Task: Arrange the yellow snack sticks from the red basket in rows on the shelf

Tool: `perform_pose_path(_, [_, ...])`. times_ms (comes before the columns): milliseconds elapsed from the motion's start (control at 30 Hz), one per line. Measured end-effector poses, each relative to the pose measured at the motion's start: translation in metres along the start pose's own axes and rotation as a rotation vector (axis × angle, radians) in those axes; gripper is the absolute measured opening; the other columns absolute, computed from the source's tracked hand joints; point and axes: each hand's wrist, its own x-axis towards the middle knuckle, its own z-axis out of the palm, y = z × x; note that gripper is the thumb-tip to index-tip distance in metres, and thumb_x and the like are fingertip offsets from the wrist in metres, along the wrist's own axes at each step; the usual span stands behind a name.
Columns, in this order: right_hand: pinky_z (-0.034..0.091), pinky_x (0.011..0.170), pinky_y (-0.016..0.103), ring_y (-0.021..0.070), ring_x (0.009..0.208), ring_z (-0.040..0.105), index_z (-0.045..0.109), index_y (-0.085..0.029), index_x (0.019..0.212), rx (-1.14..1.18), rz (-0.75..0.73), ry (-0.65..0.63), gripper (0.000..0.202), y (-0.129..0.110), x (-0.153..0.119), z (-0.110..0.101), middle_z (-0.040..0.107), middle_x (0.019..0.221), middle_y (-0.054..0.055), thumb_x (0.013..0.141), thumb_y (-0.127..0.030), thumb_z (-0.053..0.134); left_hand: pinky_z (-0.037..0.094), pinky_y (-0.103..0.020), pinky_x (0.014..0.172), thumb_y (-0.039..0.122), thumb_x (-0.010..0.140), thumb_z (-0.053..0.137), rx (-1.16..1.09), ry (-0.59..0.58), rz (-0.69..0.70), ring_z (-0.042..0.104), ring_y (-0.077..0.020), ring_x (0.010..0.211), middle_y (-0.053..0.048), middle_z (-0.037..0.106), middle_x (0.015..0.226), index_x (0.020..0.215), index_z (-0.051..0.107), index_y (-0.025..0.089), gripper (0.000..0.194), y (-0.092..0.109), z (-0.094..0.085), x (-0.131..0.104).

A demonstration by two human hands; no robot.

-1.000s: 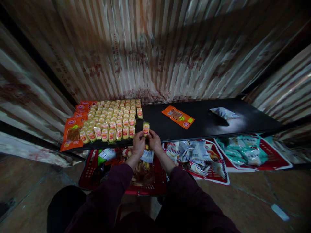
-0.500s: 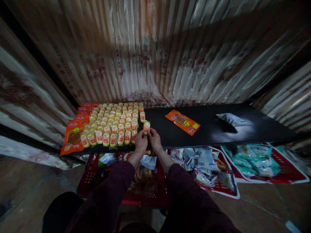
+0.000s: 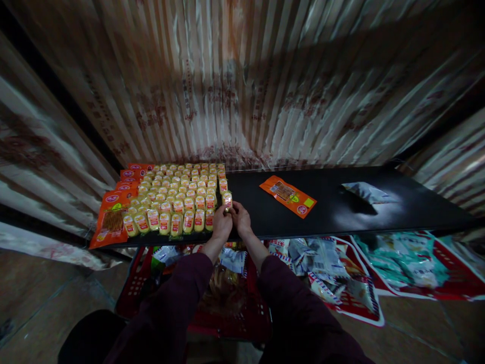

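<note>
My left hand (image 3: 222, 222) and my right hand (image 3: 241, 217) meet at the right end of the rows, fingers closed around the lower end of a small wrapped snack cake (image 3: 227, 199). It is yellow with a red and white label in clear film, and leans upright above the black shelf (image 3: 257, 220). Close by on the left stand rows of the same wrapped cakes (image 3: 188, 220), overlapping towards the back. Just behind the held one is another wrapped cake (image 3: 223, 185) in the rightmost column.
Orange snack packets (image 3: 111, 218) lie along the shelf's left end. A single orange packet (image 3: 288, 196) and a silver-white bag (image 3: 367, 192) lie further right. Below the front edge are red baskets (image 3: 134, 288) of packaged snacks, one with teal bags (image 3: 411, 260). A striped, draped sheet (image 3: 242, 91) hangs behind.
The view has shifted slightly, so the shelf and baskets sit a little lower. Both hands stay on the same cake, which has barely moved against the rows.
</note>
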Motion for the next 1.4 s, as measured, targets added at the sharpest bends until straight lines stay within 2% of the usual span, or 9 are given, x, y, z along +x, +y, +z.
perform_pose_path(100, [0.050, 0.085, 0.032, 0.0203, 0.093, 0.066, 0.065, -0.021, 0.108, -0.062, 0.013, -0.002, 0.029, -0.005, 0.000, -0.001, 0.071, 0.105, 0.007, 0.083, -0.020, 0.052, 0.038, -0.030, 0.102, 0.005, 0.074, 0.048, 0.407, -0.005, 0.087, 0.058, -0.0193, 0.112, -0.010, 0.066, 0.116, 0.106, 0.066, 0.015, 0.038, 0.005, 0.001, 0.000])
perform_pose_path(233, [0.050, 0.085, 0.033, 0.0208, 0.095, 0.066, 0.064, -0.021, 0.110, -0.080, 0.037, -0.006, 0.029, -0.006, 0.004, -0.001, 0.071, 0.107, 0.007, 0.083, -0.020, 0.052, 0.040, -0.027, 0.100, 0.008, 0.078, 0.046, 0.590, -0.009, 0.106, 0.057, -0.0173, 0.113, -0.010, 0.065, 0.120, 0.113, 0.063, 0.015, 0.040, 0.012, 0.002, 0.002])
perform_pose_path(467, [0.051, 0.082, 0.031, 0.0201, 0.090, 0.067, 0.063, -0.022, 0.110, -0.074, 0.031, -0.007, 0.030, -0.005, 0.012, 0.003, 0.072, 0.101, 0.005, 0.081, -0.020, 0.055, 0.044, -0.027, 0.094, 0.011, 0.080, 0.047, 0.655, -0.027, 0.133, 0.061, -0.0179, 0.104, -0.011, 0.068, 0.112, 0.107, 0.065, 0.015, 0.033, 0.016, 0.005, 0.010])
perform_pose_path(767, [0.051, 0.083, 0.032, 0.0203, 0.091, 0.066, 0.064, -0.022, 0.108, -0.062, -0.026, -0.032, 0.031, -0.003, 0.022, 0.006, 0.071, 0.101, 0.005, 0.079, -0.018, 0.053, 0.042, -0.028, 0.097, 0.013, 0.084, 0.044, 0.702, -0.041, 0.149, 0.060, -0.0186, 0.108, -0.012, 0.065, 0.115, 0.108, 0.064, 0.015, 0.031, 0.029, 0.012, 0.010])
perform_pose_path(900, [0.050, 0.085, 0.033, 0.0199, 0.092, 0.065, 0.066, -0.021, 0.104, -0.052, -0.073, -0.051, 0.030, 0.002, 0.029, 0.008, 0.070, 0.102, 0.005, 0.077, -0.016, 0.052, 0.039, -0.028, 0.102, 0.015, 0.086, 0.041, 0.736, -0.041, 0.161, 0.056, -0.0191, 0.115, -0.013, 0.062, 0.120, 0.109, 0.064, 0.014, 0.032, 0.026, 0.014, 0.014])
perform_pose_path(1033, [0.051, 0.087, 0.034, 0.0183, 0.090, 0.065, 0.066, -0.023, 0.103, -0.003, -0.086, -0.054, 0.031, 0.009, 0.034, 0.011, 0.071, 0.100, 0.003, 0.075, -0.016, 0.053, 0.029, -0.028, 0.111, 0.016, 0.087, 0.040, 0.741, -0.037, 0.132, 0.045, -0.0191, 0.129, -0.015, 0.055, 0.132, 0.115, 0.061, 0.011, 0.036, 0.023, 0.015, 0.015])
perform_pose_path(1167, [0.049, 0.093, 0.037, 0.0201, 0.097, 0.065, 0.064, -0.020, 0.110, 0.049, -0.046, -0.021, 0.033, 0.012, 0.037, 0.010, 0.070, 0.107, 0.007, 0.079, -0.025, 0.053, 0.025, -0.031, 0.114, 0.020, 0.089, 0.037, 0.728, -0.033, 0.095, 0.036, -0.0209, 0.137, -0.017, 0.044, 0.144, 0.122, 0.057, 0.009, 0.040, 0.023, 0.017, 0.011])
perform_pose_path(1267, [0.044, 0.101, 0.039, 0.0216, 0.108, 0.062, 0.062, -0.019, 0.117, 0.083, -0.011, 0.010, 0.039, 0.010, 0.041, 0.007, 0.066, 0.118, 0.009, 0.085, -0.035, 0.047, 0.023, -0.032, 0.115, 0.019, 0.088, 0.036, 0.724, -0.034, 0.107, 0.034, -0.0212, 0.138, -0.018, 0.040, 0.146, 0.125, 0.054, 0.007, 0.043, 0.023, 0.018, 0.009])
perform_pose_path(1400, [0.036, 0.109, 0.035, 0.0198, 0.123, 0.052, 0.058, -0.016, 0.125, 0.205, -0.005, 0.016, 0.049, 0.004, 0.052, 0.008, 0.058, 0.131, 0.009, 0.090, -0.043, 0.036, 0.018, -0.031, 0.117, 0.020, 0.089, 0.032, 0.720, -0.050, 0.087, 0.029, -0.0211, 0.140, -0.020, 0.034, 0.149, 0.131, 0.049, 0.002, 0.049, 0.024, 0.019, 0.007])
